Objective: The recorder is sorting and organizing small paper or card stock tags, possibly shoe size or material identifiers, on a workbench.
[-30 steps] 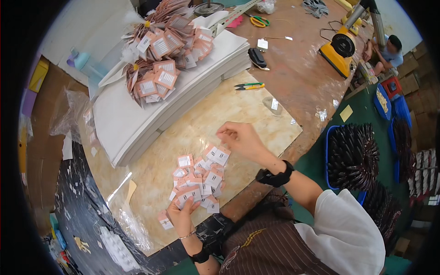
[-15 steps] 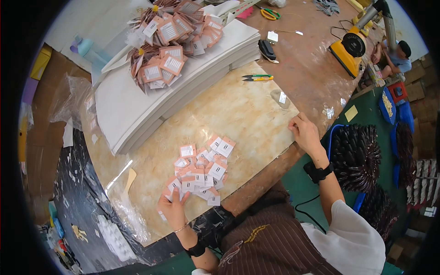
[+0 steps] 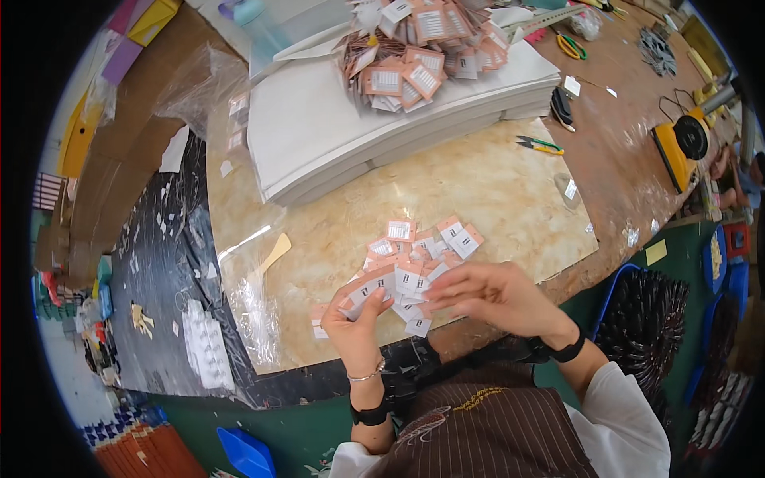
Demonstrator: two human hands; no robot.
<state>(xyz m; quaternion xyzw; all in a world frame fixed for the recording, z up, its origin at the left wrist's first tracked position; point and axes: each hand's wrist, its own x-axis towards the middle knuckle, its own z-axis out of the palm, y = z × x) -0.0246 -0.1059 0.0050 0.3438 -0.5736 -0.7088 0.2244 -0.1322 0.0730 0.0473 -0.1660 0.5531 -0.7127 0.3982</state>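
My left hand (image 3: 357,327) pinches a few small pink-and-white paper tags (image 3: 366,291), fanned out between thumb and fingers. Just beyond and beside them, a loose heap of the same kind of tags (image 3: 426,247) is spread on the marbled board (image 3: 319,227). My right hand (image 3: 506,299) hovers over the heap's right edge, its fingers stretched toward the held tags. Nothing shows in that hand, and its fingertips are slightly smeared by motion. One or two tags (image 3: 319,323) lie by the left wrist, partly hidden behind my hand.
Bundled tags (image 3: 422,76) sit on a thick stack of white sheets (image 3: 319,143) at the back. Thread snips (image 3: 539,145) lie right of the stack. A cream spatula-like piece (image 3: 276,251) is at the left. Blue-rimmed baskets of dark glossy items (image 3: 645,327) stand at the right.
My right hand has come from the board's right edge to the tag heap. The left hand has lifted a few tags off the heap. The whole view has shifted leftward.
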